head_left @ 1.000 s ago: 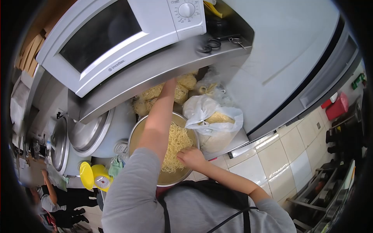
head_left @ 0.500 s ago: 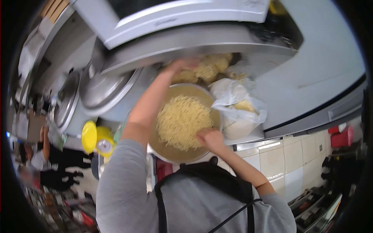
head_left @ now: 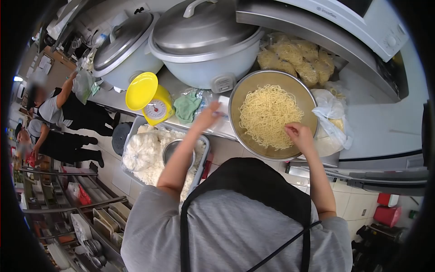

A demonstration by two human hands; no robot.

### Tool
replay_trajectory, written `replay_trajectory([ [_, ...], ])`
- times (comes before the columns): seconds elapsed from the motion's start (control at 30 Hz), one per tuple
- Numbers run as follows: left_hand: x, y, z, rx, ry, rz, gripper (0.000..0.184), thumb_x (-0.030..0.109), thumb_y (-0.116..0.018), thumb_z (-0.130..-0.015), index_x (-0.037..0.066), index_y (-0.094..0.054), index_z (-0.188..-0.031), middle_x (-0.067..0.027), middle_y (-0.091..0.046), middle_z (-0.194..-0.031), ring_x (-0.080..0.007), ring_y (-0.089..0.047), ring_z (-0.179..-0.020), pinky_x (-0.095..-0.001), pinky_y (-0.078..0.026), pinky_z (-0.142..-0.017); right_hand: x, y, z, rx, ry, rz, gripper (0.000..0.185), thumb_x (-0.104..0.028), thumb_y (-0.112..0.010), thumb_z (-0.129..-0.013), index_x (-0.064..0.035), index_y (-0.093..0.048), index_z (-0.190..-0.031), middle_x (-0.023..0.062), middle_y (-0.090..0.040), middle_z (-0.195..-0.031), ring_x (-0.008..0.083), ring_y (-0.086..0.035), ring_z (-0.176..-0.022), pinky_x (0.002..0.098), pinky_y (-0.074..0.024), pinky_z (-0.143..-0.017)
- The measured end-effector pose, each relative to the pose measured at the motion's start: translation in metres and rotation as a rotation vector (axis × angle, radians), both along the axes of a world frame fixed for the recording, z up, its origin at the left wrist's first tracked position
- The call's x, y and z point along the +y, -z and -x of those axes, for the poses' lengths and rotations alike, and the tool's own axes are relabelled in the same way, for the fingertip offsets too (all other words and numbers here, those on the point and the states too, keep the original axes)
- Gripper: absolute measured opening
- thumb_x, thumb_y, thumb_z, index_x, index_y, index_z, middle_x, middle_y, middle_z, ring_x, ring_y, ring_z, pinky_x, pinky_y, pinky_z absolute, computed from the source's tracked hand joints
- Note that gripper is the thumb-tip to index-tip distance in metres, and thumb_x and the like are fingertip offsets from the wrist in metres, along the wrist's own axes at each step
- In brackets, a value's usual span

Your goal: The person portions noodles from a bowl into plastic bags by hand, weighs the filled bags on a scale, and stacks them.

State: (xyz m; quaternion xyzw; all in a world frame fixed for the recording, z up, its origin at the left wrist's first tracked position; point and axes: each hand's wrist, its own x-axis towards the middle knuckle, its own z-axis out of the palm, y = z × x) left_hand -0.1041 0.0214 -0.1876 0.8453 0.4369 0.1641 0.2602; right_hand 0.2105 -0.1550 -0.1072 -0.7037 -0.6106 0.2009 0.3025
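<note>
A large steel bowl [head_left: 235, 102] holds a loose mound of pale yellow noodles [head_left: 269, 113]. My right hand [head_left: 300, 136] is over the bowl's near right part, its fingers curled together at the edge of the noodles. Whether any strands are pinched there is too small to see. To the left of the bowl, my left hand [head_left: 207, 119] reaches over the counter edge beside clear plastic bags [head_left: 205, 97]. Motion smears its fingers. A green cloth [head_left: 187, 107] lies left of that hand, with a yellow dial scale [head_left: 156, 109] further left.
Two large lidded cookers [head_left: 204, 68] stand behind. Bagged noodles [head_left: 299, 59] sit under a steel shelf [head_left: 326, 38], and a white plastic bag [head_left: 333, 111] touches the bowl's right side. Below my left arm is a grey tub [head_left: 129, 165] with a metal bowl [head_left: 170, 152]. Two people [head_left: 59, 113] stand far left.
My left hand has moved from the bagged noodles behind the bowl to the plastic bags left of it. My right hand stays at the noodles. The view has swung left.
</note>
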Motion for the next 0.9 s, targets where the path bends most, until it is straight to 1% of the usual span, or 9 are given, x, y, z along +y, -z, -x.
replay_trajectory([
  [0.1, -0.047, 0.035, -0.024, 0.202, 0.095, -0.441, 0.05, 0.022, -0.056, -0.076, -0.003, -0.043, -0.118, -0.0199, -0.037, -0.127, -0.0325, -0.033, -0.12, -0.041, -0.027, -0.098, 0.018, -0.02, 0.023, -0.005, -0.093, -0.036, 0.017, -0.018, -0.059, -0.075, -0.0042, -0.062, -0.085, 0.0103, -0.062, -0.08, 0.0237, -0.06, -0.071, 0.0316, -0.0466, -0.065],
  [0.23, -0.042, 0.048, -0.022, -0.002, -0.006, -0.557, 0.04, 0.025, -0.049, -0.082, -0.003, -0.048, -0.111, -0.02, -0.047, -0.116, -0.0294, -0.044, -0.111, -0.0381, -0.032, -0.094, 0.035, -0.041, 0.062, -0.028, -0.217, -0.064, 0.018, -0.018, -0.06, -0.075, -0.0034, -0.062, -0.085, 0.0108, -0.062, -0.083, 0.0239, -0.059, -0.074, 0.0317, -0.046, -0.067],
  [0.3, -0.024, 0.046, -0.003, -0.201, -0.321, 0.257, 0.026, 0.013, -0.047, -0.081, -0.002, -0.051, -0.102, -0.0145, -0.056, -0.1, -0.0292, -0.052, -0.091, -0.0351, -0.04, -0.081, 0.042, -0.049, 0.077, -0.01, -0.242, -0.076, 0.018, -0.018, -0.059, -0.075, -0.0036, -0.062, -0.086, 0.011, -0.061, -0.083, 0.0242, -0.059, -0.075, 0.0316, -0.0459, -0.067],
  [0.4, 0.012, 0.063, 0.041, -1.392, -0.394, 0.762, 0.04, 0.032, -0.043, -0.087, -0.004, -0.053, -0.097, -0.0067, -0.057, -0.093, -0.018, -0.052, -0.084, -0.0298, -0.041, -0.073, 0.056, -0.053, 0.099, 0.039, -0.298, -0.08, 0.018, -0.019, -0.059, -0.075, -0.004, -0.062, -0.085, 0.011, -0.061, -0.082, 0.0252, -0.059, -0.075, 0.0325, -0.0458, -0.067],
  [0.53, 0.039, -0.006, 0.075, -1.325, -0.553, 0.903, 0.036, 0.03, -0.044, -0.086, -0.003, -0.058, -0.088, -0.0089, -0.059, -0.086, -0.0164, -0.054, -0.086, -0.0297, -0.041, -0.076, 0.088, -0.046, 0.142, -0.087, -0.473, -0.137, 0.017, -0.019, -0.057, -0.075, -0.0044, -0.062, -0.082, 0.0105, -0.06, -0.079, 0.0279, -0.057, -0.076, 0.0364, -0.0456, -0.067],
  [0.6, 0.057, -0.009, 0.082, -0.53, -0.497, 0.607, 0.031, 0.024, -0.046, -0.085, -0.002, -0.055, -0.1, -0.0103, -0.059, -0.091, -0.0174, -0.056, -0.084, -0.0299, -0.044, -0.075, 0.11, -0.03, 0.169, -0.203, -0.561, -0.114, 0.016, -0.018, -0.054, -0.075, -0.0057, -0.062, -0.082, 0.0105, -0.058, -0.079, 0.0284, -0.055, -0.077, 0.0383, -0.0454, -0.067],
  [0.7, 0.083, 0.026, 0.093, -0.583, -0.261, 0.787, 0.029, 0.017, -0.047, -0.084, -0.003, -0.05, -0.106, -0.0135, -0.059, -0.097, -0.0199, -0.059, -0.081, -0.0296, -0.047, -0.071, 0.142, 0.013, 0.211, -0.34, -0.621, -0.035, 0.018, -0.018, -0.051, -0.076, -0.0059, -0.062, -0.083, 0.0098, -0.059, -0.084, 0.0304, -0.055, -0.084, 0.0382, -0.044, -0.075],
  [0.77, 0.07, -0.002, 0.086, -0.755, -0.324, 0.97, 0.025, 0.011, -0.045, -0.084, -0.003, -0.051, -0.104, -0.0137, -0.058, -0.097, -0.0207, -0.059, -0.081, -0.0293, -0.049, -0.071, 0.155, 0.047, 0.231, -0.548, -0.505, -0.623, 0.024, -0.017, -0.049, -0.079, -0.0019, -0.063, -0.091, 0.0088, -0.06, -0.1, 0.0298, -0.051, -0.1, 0.0445, -0.0324, -0.093],
  [0.9, 0.057, 0.004, 0.087, -1.068, -0.366, 1.251, 0.021, 0.002, -0.043, -0.084, -0.004, -0.052, -0.101, -0.0131, -0.059, -0.093, -0.0223, -0.06, -0.079, -0.0299, -0.051, -0.071, 0.153, 0.063, 0.229, -0.796, -0.555, -0.57, 0.027, -0.015, -0.044, -0.08, -0.003, -0.063, -0.095, 0.0102, -0.058, -0.106, 0.0297, -0.049, -0.105, 0.0521, -0.0212, -0.098],
])
